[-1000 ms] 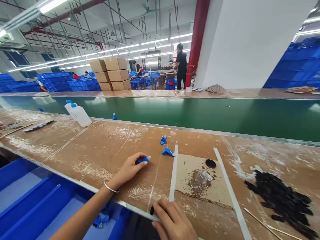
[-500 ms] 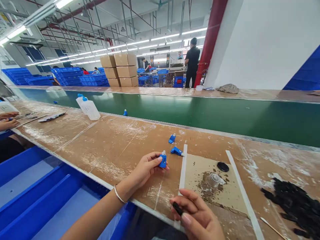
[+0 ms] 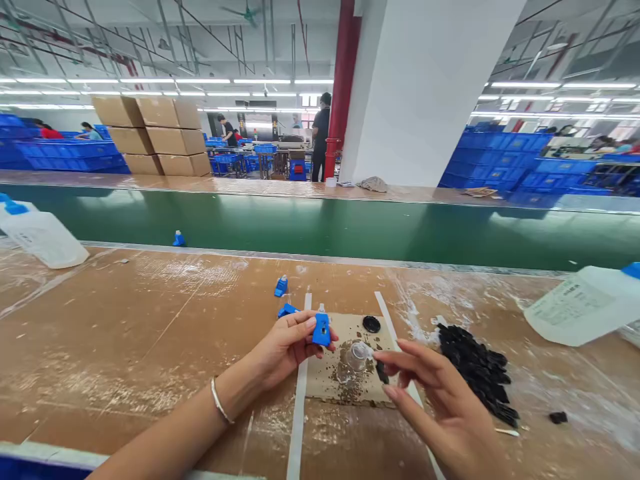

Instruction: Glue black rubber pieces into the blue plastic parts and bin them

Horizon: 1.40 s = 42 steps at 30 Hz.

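My left hand (image 3: 285, 347) pinches a small blue plastic part (image 3: 321, 329) with a white tip, held upright above the brown table. My right hand (image 3: 440, 407) pinches a small black piece (image 3: 381, 371) between thumb and forefinger, close to the blue part. Between the hands, a small clear cup (image 3: 356, 355) sits on a stained cardboard pad (image 3: 345, 390). A black round cap (image 3: 371, 324) lies on the pad's far edge. Two more blue parts (image 3: 281, 286) (image 3: 287, 310) rest just beyond my left hand. A pile of black pieces (image 3: 477, 370) lies right of the pad.
A green conveyor belt (image 3: 350, 230) runs along the table's far side, with a blue part (image 3: 178, 239) at its edge. White bottles lie at the left (image 3: 43, 237) and right (image 3: 580, 307). Cardboard boxes (image 3: 150, 137), blue crates (image 3: 500, 157) and people stand beyond.
The view has swung to the right. My left hand lifted the blue part and turned it upright. My right hand rose from the table edge with a black piece and moved toward the blue part.
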Each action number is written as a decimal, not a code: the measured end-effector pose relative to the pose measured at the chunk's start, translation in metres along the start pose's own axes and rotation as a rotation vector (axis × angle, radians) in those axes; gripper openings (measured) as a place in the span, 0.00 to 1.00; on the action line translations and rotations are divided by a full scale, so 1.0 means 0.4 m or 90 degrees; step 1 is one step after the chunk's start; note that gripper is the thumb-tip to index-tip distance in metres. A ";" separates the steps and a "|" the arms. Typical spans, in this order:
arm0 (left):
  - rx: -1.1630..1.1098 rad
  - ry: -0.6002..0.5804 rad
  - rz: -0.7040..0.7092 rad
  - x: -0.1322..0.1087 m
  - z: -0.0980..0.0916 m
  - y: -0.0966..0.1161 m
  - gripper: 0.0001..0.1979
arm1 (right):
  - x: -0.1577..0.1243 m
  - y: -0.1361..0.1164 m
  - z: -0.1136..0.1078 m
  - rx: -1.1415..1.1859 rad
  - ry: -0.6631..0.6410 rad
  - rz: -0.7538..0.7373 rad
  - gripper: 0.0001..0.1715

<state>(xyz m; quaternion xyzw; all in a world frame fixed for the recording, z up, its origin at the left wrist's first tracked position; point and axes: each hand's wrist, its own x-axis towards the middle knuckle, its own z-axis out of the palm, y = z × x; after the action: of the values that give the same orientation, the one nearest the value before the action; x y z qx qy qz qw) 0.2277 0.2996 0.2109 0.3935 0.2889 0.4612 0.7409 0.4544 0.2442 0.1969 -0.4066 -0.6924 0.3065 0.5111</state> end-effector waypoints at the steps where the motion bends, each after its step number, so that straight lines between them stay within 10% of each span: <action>1: 0.005 0.010 -0.004 -0.001 -0.007 -0.002 0.12 | 0.019 0.010 -0.022 -0.115 -0.021 -0.067 0.22; 12: 0.029 0.082 -0.028 -0.001 -0.011 -0.005 0.12 | 0.139 0.011 -0.032 -0.580 -0.283 -0.407 0.18; 30: 0.034 0.077 -0.061 -0.001 -0.003 -0.024 0.11 | 0.167 0.028 -0.025 -0.627 -0.409 -0.392 0.31; 42: -0.019 0.066 -0.112 -0.015 0.031 -0.050 0.17 | 0.140 0.023 -0.022 0.174 -0.147 0.114 0.24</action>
<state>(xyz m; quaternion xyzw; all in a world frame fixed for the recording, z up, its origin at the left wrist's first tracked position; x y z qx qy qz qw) 0.2442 0.2850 0.2008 0.3311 0.3537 0.4182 0.7684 0.4567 0.2977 0.2174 -0.3556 -0.6597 0.4862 0.4495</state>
